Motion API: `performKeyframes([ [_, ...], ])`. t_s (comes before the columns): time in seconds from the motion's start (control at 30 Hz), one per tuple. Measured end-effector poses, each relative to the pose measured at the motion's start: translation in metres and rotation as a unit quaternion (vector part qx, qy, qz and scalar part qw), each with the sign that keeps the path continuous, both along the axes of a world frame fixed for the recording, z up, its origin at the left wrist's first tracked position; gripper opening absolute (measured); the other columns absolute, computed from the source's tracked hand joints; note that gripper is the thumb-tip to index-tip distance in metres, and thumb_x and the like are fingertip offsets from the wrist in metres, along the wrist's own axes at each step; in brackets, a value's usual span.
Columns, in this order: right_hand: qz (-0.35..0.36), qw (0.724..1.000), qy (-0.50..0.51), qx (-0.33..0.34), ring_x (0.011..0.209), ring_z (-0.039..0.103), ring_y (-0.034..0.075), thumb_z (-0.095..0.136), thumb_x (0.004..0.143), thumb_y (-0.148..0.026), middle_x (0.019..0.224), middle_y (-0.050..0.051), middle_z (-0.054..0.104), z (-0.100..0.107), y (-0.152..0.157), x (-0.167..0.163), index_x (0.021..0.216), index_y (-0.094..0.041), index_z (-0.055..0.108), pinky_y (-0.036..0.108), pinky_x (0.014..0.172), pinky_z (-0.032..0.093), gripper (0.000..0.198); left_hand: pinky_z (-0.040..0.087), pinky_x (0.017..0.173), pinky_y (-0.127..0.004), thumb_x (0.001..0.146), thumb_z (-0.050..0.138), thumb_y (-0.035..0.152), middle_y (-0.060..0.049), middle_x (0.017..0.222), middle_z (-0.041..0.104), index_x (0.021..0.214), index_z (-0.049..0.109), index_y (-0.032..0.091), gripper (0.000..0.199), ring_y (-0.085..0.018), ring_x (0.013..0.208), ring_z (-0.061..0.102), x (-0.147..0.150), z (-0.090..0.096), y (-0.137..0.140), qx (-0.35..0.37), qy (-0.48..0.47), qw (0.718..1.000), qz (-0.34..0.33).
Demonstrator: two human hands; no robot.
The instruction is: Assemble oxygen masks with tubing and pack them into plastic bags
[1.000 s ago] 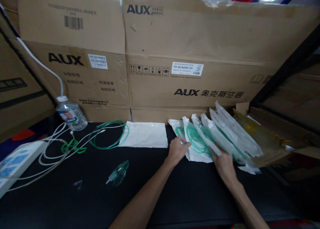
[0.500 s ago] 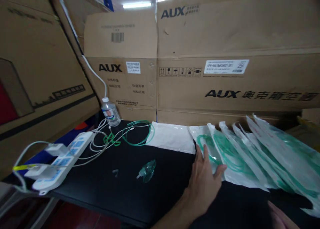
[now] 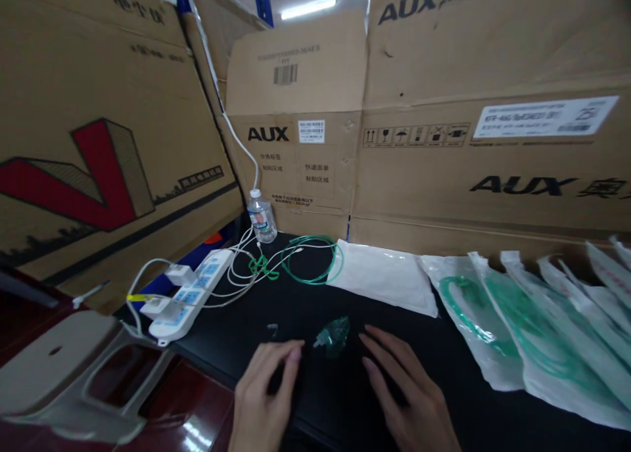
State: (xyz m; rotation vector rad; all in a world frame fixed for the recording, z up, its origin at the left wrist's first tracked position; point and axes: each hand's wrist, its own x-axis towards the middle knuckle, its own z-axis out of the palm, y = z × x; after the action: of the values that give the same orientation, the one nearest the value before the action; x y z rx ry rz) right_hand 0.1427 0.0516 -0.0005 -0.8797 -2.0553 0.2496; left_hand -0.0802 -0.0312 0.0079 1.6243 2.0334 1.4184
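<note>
A small green transparent face mask (image 3: pixel 336 337) with a pale connector lies on the black tabletop (image 3: pixel 236 337), between my two hands. On its left is my left hand (image 3: pixel 269 389), thumb tip against the fingertips, with nothing visible between them. My right hand (image 3: pixel 409 386) is just right of the mask, fingers apart and holding nothing. Neither hand appears to touch the mask. A tiny clear bent plastic piece (image 3: pixel 273 329) lies beyond my left fingertips. Farther back are a coil of green tubing (image 3: pixel 296 278) and a flat white pouch (image 3: pixel 384 274).
Several clear-fronted bags with green tubing (image 3: pixel 478 320) lean in a row at right. At left are a power strip (image 3: pixel 190 301), white cables (image 3: pixel 236 278) and a water bottle (image 3: pixel 262 219). Cardboard boxes (image 3: pixel 419 196) wall the back; a plastic stool (image 3: pixel 54 360) stands lower left.
My left hand has left the bagged tubing and moved to the left side of the mask. My right hand has come in from the lower right. The camera view has turned left.
</note>
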Motion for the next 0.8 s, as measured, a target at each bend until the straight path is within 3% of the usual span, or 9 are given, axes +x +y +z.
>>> performKeyframes([
  [0.07,-0.002,0.999,-0.035,-0.017,0.118,0.071,0.031,0.055,0.103,-0.031,0.129,0.016,0.071,0.011,0.007,-0.033,0.130,-0.021,0.069,0.048,0.097,0.064,0.032,0.058,0.093,-0.040,0.097,0.061,0.037,-0.005,0.110,0.076,0.110,0.076,0.027,0.022,-0.026,0.102,0.072,-0.032,-0.004,-0.001,-0.028,0.041,0.997,0.061],
  [0.13,-0.013,0.994,-0.108,-0.018,0.110,0.072,0.038,0.066,0.097,-0.037,0.125,0.022,0.070,0.013,0.008,-0.059,0.129,-0.018,0.070,0.056,0.088,0.065,0.038,0.058,0.097,-0.045,0.094,0.063,0.039,-0.007,0.116,0.072,0.120,0.073,0.026,0.031,-0.028,0.106,0.071,-0.055,-0.010,0.003,-0.058,0.081,0.992,0.075],
  [0.27,-0.015,0.987,-0.157,-0.008,0.102,0.072,0.050,0.085,0.079,-0.026,0.121,0.028,0.070,-0.004,-0.002,-0.080,0.126,-0.016,0.073,0.069,0.076,0.063,0.050,0.058,0.097,-0.046,0.091,0.066,0.037,-0.007,0.117,0.072,0.120,0.075,0.028,0.032,-0.029,0.107,0.070,-0.079,-0.020,0.015,-0.094,0.120,0.988,0.009],
  [0.37,-0.017,0.986,-0.167,-0.009,0.110,0.071,0.048,0.079,0.081,-0.014,0.127,0.028,0.068,-0.021,-0.011,-0.071,0.121,-0.015,0.073,0.064,0.083,0.065,0.040,0.060,0.091,-0.043,0.092,0.063,0.038,-0.006,0.105,0.076,0.102,0.079,0.027,0.022,-0.028,0.098,0.072,-0.083,-0.022,0.020,-0.098,0.108,0.989,-0.023],
  [0.47,-0.011,0.991,-0.131,-0.036,0.121,0.068,0.044,0.067,0.088,-0.011,0.136,0.027,0.063,-0.035,-0.015,-0.054,0.116,-0.015,0.073,0.056,0.093,0.063,0.028,0.061,0.090,-0.044,0.094,0.059,0.042,-0.008,0.103,0.077,0.103,0.077,0.025,0.026,-0.028,0.096,0.073,-0.079,-0.023,0.023,-0.086,0.091,0.992,-0.034],
  [0.63,0.018,0.987,0.065,-0.149,0.130,0.064,0.036,0.054,0.092,-0.010,0.144,0.017,0.061,-0.052,-0.013,-0.032,0.126,-0.028,0.070,0.052,0.104,0.056,0.042,0.063,0.086,-0.039,0.095,0.057,0.050,-0.007,0.106,0.079,0.115,0.072,0.024,0.036,-0.026,0.091,0.077,-0.047,-0.028,0.034,-0.064,0.016,0.997,-0.042],
  [0.73,-0.005,0.980,0.127,-0.150,0.122,0.069,0.031,0.056,0.092,-0.017,0.132,0.016,0.068,-0.054,-0.009,-0.026,0.125,-0.026,0.069,0.043,0.102,0.058,0.037,0.060,0.098,-0.042,0.096,0.055,0.051,-0.007,0.117,0.077,0.123,0.072,0.028,0.040,-0.028,0.109,0.074,-0.021,-0.028,0.046,-0.070,-0.027,0.993,-0.087],
  [0.8,-0.023,0.971,0.175,-0.160,0.106,0.075,0.028,0.056,0.095,-0.024,0.116,0.014,0.073,-0.051,-0.005,-0.019,0.118,-0.023,0.069,0.037,0.093,0.062,0.026,0.059,0.099,-0.041,0.096,0.054,0.053,-0.007,0.117,0.077,0.119,0.075,0.029,0.039,-0.028,0.112,0.073,-0.004,-0.028,0.057,-0.080,-0.046,0.986,-0.137],
])
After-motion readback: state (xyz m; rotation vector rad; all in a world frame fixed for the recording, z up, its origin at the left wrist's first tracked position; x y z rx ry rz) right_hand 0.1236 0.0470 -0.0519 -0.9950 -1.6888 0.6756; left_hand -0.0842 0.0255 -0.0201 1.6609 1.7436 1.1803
